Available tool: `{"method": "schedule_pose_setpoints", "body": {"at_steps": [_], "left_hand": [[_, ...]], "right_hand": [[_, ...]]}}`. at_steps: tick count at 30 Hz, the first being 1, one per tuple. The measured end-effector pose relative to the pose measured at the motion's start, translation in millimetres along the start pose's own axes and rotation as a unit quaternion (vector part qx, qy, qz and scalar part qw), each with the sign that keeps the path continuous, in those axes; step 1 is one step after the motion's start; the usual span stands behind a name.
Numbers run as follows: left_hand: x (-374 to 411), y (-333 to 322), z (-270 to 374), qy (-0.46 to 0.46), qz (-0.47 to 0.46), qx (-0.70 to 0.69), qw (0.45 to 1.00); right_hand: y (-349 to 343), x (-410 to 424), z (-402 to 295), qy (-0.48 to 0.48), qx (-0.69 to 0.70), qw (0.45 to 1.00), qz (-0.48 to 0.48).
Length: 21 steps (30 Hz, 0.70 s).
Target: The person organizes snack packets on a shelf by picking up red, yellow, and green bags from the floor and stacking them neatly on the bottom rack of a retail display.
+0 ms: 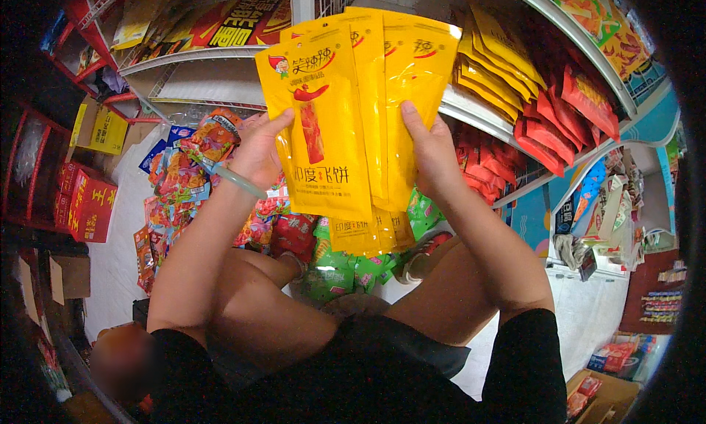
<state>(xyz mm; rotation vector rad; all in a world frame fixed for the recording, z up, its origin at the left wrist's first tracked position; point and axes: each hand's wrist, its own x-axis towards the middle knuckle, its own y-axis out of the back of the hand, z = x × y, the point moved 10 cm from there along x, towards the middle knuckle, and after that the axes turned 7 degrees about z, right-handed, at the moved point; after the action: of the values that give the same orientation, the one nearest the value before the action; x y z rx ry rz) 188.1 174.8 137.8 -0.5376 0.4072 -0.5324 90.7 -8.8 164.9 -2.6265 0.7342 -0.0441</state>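
Note:
Several yellow snack packets point(331, 120), fanned out and overlapping, are held up in front of me between both hands. My left hand point(262, 148), with a pale green bangle on the wrist, grips their left edge, thumb on the front packet. On the right edge, my right hand point(430, 142) pinches the packets with its thumb in front. The packets show a red chili picture and printed writing. Below them, green snack packets point(336, 269) lie on the floor between my feet, and a heap of red and orange snack packets point(182, 181) is spread to the left.
A metal shelf point(193, 58) spans the back. At right it bears stacked yellow packets point(491, 65) and red packets point(573, 109). Red cartons point(91, 203) and a yellow box point(102, 129) stand left. An open cardboard box point(606, 402) is at lower right.

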Motion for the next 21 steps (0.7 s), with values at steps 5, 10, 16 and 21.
{"method": "schedule_pose_setpoints", "body": {"at_steps": [5, 10, 16, 21], "left_hand": [[-9.2, -9.7, -10.1, 0.006, 0.039, 0.028, 0.999], [-6.9, 4.2, -11.4, -0.038, 0.108, 0.109, 0.987], [-25.4, -5.9, -3.2, -0.081, 0.261, 0.203, 0.940], [-35.4, -69.3, -2.6, 0.036, -0.027, 0.125, 0.991]], "right_hand": [[-10.0, -8.2, 17.3, -0.061, -0.078, 0.994, -0.050], [-26.4, -27.0, 19.8, -0.179, 0.020, 0.983, -0.028], [-23.4, -31.5, -7.3, 0.197, -0.288, 0.934, -0.077], [-9.6, -14.1, -24.1, 0.056, -0.033, 0.995, -0.071]]}}
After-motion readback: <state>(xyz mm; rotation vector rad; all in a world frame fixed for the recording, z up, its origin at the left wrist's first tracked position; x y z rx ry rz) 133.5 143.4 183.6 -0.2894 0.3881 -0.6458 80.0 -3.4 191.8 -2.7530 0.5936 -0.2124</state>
